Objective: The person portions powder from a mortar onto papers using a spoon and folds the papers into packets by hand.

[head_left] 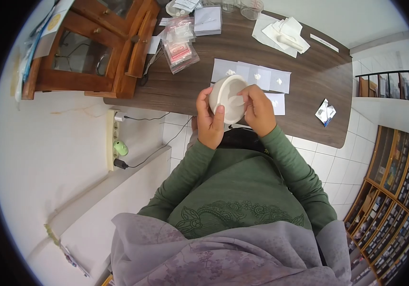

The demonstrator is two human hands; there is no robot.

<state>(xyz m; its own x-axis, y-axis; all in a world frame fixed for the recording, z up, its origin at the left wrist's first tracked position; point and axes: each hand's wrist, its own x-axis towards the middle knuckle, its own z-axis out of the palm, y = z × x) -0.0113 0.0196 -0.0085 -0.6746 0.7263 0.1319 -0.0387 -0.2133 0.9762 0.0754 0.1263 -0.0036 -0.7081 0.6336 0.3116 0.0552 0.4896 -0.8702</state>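
Note:
A white mortar point(219, 95) is tilted toward the right above the table's front edge. My left hand point(209, 126) is closed around its left side, thumb near the rim. Inside the bowl, a small pale flat piece point(236, 101), like a scraper card, is pinched in the fingers of my right hand point(260, 113). Behind and beside the mortar lie several white paper squares point(284, 86), most bearing a small heap of white powder point(257, 76). The mortar and my hands partly cover the nearer papers.
A white pestle point(290, 43) rests on white tissue point(278, 29) at the back. Plastic packets point(180, 52) and a stack of paper point(207, 21) lie at the back left, beside a wooden cabinet point(82, 52). A torn foil packet point(326, 112) lies near the right edge.

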